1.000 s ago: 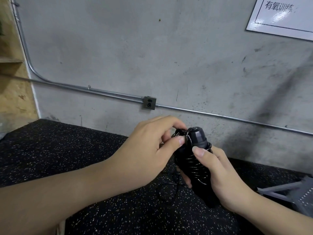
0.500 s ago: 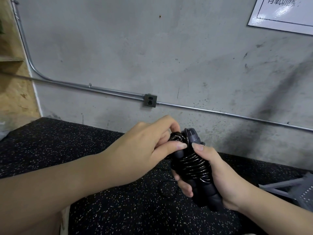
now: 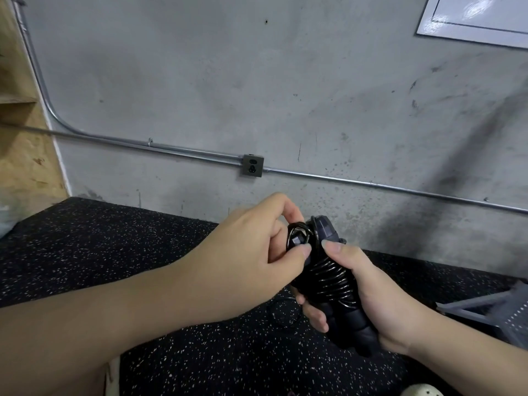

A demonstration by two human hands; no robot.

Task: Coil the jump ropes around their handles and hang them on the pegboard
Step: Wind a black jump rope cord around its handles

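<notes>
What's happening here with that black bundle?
A person is winding a thin black jump rope around its two black handles. The right hand grips the handles together, while the left hand pinches the rope end near the handle tops. The coil looks nearly finished; nothing is hung yet.

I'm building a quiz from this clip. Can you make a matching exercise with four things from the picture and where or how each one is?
Things:
1. left hand
2. right hand
3. outlet box
4. white sign

States:
A. top right on the wall
B. wraps round the coiled jump rope handles
C. on the metal conduit
D. pinches the rope at the handle tops

Pairs: 1-D, 2-B, 3-C, 4-A
</notes>
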